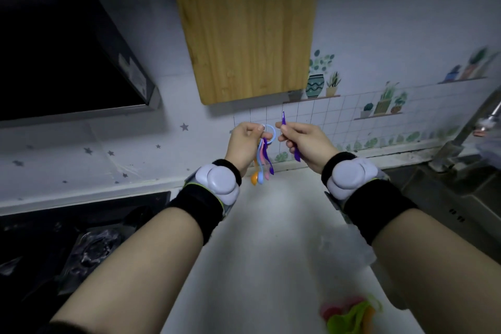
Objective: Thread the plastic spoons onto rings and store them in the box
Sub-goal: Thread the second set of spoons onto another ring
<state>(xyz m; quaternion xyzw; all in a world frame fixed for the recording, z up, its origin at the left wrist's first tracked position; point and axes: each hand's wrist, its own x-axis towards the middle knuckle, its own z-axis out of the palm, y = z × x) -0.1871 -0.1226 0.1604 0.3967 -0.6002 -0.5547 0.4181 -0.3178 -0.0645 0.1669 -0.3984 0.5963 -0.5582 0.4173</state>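
My left hand (244, 144) pinches a light blue ring (272, 133) held up over the counter. Several plastic spoons (262, 164), orange, blue, pink and purple, hang from the ring beside my left palm. My right hand (306, 144) grips a single purple spoon (283, 120) just right of the ring, its handle end pointing up and its bowl end sticking out below the fist. A small gap separates that spoon from the ring. A clear plastic box (349, 249), blurred, lies on the counter under my right forearm.
More loose spoons (349, 314), pink, green and orange, lie on the white counter (271, 252) at the bottom right. A wooden board (244, 27) hangs on the wall ahead. A black stove (81, 238) is at the left, a sink with a tap (466, 133) at the right.
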